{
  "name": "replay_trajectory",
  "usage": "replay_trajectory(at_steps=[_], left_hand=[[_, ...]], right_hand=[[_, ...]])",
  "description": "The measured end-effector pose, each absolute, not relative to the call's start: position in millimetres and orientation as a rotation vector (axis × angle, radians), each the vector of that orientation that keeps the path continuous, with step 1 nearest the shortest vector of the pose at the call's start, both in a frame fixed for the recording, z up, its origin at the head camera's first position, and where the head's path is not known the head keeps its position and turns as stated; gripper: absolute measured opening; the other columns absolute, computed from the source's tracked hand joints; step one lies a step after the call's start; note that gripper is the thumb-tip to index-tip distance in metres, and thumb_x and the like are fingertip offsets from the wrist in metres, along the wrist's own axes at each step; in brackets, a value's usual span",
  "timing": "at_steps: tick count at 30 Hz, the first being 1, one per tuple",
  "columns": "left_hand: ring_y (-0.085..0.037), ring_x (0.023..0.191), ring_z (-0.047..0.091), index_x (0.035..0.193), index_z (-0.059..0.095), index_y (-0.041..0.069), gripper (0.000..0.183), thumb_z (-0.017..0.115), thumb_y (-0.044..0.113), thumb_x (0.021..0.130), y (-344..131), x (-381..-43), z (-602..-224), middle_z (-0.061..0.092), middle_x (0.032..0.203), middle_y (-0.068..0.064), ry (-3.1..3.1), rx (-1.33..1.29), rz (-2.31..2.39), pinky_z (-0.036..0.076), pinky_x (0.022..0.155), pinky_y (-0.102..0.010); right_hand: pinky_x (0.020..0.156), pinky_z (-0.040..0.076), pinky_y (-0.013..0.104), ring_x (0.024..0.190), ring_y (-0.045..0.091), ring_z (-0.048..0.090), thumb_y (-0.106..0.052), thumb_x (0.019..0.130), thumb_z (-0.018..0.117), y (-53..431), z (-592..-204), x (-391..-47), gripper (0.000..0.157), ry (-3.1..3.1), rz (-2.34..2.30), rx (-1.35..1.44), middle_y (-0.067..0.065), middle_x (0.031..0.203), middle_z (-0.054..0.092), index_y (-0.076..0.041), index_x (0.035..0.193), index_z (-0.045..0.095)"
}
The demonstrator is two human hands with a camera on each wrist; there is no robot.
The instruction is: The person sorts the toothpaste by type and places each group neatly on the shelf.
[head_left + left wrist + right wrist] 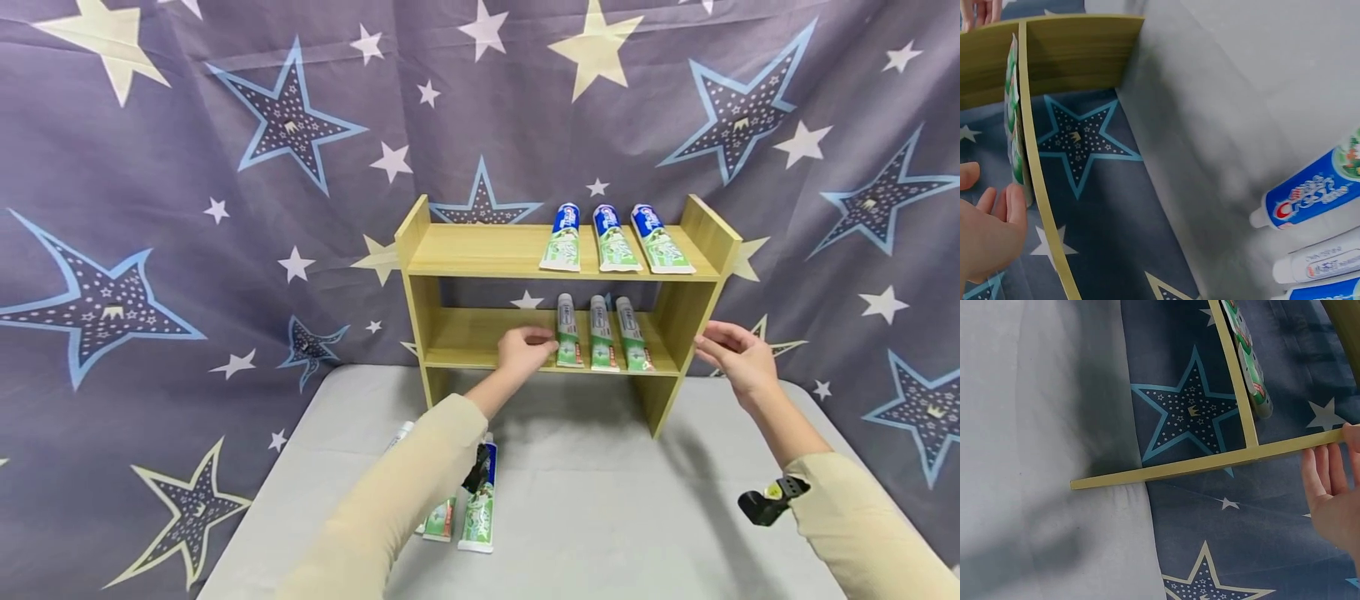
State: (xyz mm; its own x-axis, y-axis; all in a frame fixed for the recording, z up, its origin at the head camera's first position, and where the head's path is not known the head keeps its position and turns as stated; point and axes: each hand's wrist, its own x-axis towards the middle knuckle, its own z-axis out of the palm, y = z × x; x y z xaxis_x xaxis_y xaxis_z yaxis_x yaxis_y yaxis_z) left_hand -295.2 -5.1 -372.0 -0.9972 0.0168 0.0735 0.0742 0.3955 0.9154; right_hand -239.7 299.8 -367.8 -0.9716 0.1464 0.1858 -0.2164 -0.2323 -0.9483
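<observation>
A small wooden shelf point(465, 250) stands on the table against the star-patterned cloth. On its lower board lie three grey-and-green toothpaste tubes point(602, 333) side by side. My left hand point(522, 354) is at the leftmost of these, its fingertips right at the tube's left side; the left wrist view shows thumb and fingers apart. With my right hand point(738, 358) I hold the front edge of the shelf's right side panel point(1210, 464), thumb on one face and fingers on the other. Three blue-and-green toothpaste tubes point(617, 240) lie in a row on the top board.
More toothpaste tubes lie on the grey table point(570, 517) at the left, including a blue-and-green tube point(480, 508); my left forearm partly covers them. The star-patterned cloth point(225, 292) hangs close behind the shelf. Black cameras point(772, 500) are strapped to my wrists.
</observation>
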Motion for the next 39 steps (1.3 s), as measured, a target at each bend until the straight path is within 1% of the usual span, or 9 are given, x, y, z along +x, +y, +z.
replay_trajectory(at_steps=[3,6,11,15,18,22,26,33,39], left_hand=[[-0.021,0.092,0.069,0.102,0.073,0.008,0.021,0.072,0.015,0.083,-13,-286,-375,0.074,0.102,-0.009,-2.567,-0.114,-1.73,0.058,0.075,-0.022],[-0.021,0.094,0.069,0.102,0.073,0.007,0.02,0.071,0.014,0.084,-22,-277,-380,0.074,0.103,-0.009,-2.567,-0.126,-1.745,0.057,0.078,-0.022],[-0.022,0.095,0.069,0.102,0.073,0.007,0.018,0.071,0.012,0.084,-38,-260,-390,0.074,0.104,-0.009,-2.565,-0.112,-1.765,0.058,0.084,-0.027],[-0.019,0.09,0.069,0.101,0.073,0.01,0.018,0.072,0.013,0.084,-50,-246,-408,0.074,0.101,-0.008,-2.634,-0.094,-1.716,0.058,0.082,-0.027],[-0.017,0.086,0.068,0.1,0.072,0.009,0.018,0.072,0.013,0.083,-59,-236,-425,0.074,0.098,-0.009,-2.679,-0.065,-1.697,0.058,0.077,-0.026],[-0.017,0.083,0.067,0.099,0.072,0.005,0.017,0.071,0.011,0.083,-69,-225,-444,0.073,0.095,-0.011,-2.724,-0.056,-1.679,0.058,0.072,-0.025],[-0.017,0.081,0.066,0.097,0.071,0.001,0.016,0.07,0.008,0.083,-78,-218,-460,0.073,0.094,-0.013,-2.799,-0.071,-1.618,0.058,0.073,-0.025],[-0.017,0.076,0.064,0.092,0.07,-0.001,0.014,0.071,0.006,0.08,-93,-207,-476,0.071,0.086,-0.012,-2.875,0.0,-1.463,0.056,0.07,-0.028],[-0.018,0.074,0.062,0.087,0.067,-0.003,0.011,0.069,0.0,0.076,-103,-200,-483,0.069,0.082,-0.014,-2.882,-0.076,-1.343,0.057,0.068,-0.029]], right_hand=[[0.067,0.06,0.015,0.072,0.002,0.069,0.01,0.085,0.063,300,-369,-240,0.029,-1.775,2.307,0.078,-0.009,0.078,0.07,-0.018,0.088,0.069],[0.067,0.06,0.015,0.072,0.002,0.069,0.009,0.085,0.064,300,-368,-240,0.028,-1.778,2.301,0.069,-0.009,0.078,0.07,-0.018,0.088,0.069],[0.066,0.059,0.014,0.071,0.001,0.068,0.009,0.084,0.064,299,-366,-239,0.028,-1.79,2.288,0.056,-0.01,0.077,0.069,-0.019,0.088,0.069],[0.065,0.059,0.014,0.07,0.001,0.068,0.009,0.084,0.064,299,-365,-239,0.028,-1.781,2.304,0.06,-0.009,0.076,0.069,-0.018,0.088,0.069],[0.065,0.06,0.014,0.07,0.001,0.068,0.009,0.084,0.064,299,-366,-239,0.028,-1.772,2.313,0.06,-0.009,0.076,0.069,-0.018,0.088,0.069],[0.066,0.059,0.014,0.071,0.001,0.068,0.009,0.085,0.064,299,-366,-238,0.028,-1.781,2.312,0.049,-0.01,0.077,0.069,-0.019,0.088,0.069],[0.065,0.059,0.014,0.071,0.001,0.068,0.009,0.085,0.063,299,-366,-238,0.029,-1.792,2.302,0.038,-0.01,0.076,0.068,-0.02,0.088,0.068],[0.065,0.059,0.013,0.07,0.0,0.067,0.01,0.085,0.064,298,-366,-239,0.03,-1.784,2.304,0.044,-0.011,0.076,0.068,-0.02,0.087,0.068],[0.065,0.059,0.014,0.07,0.0,0.068,0.011,0.085,0.063,299,-366,-239,0.031,-1.776,2.304,0.049,-0.011,0.076,0.068,-0.02,0.087,0.068]])
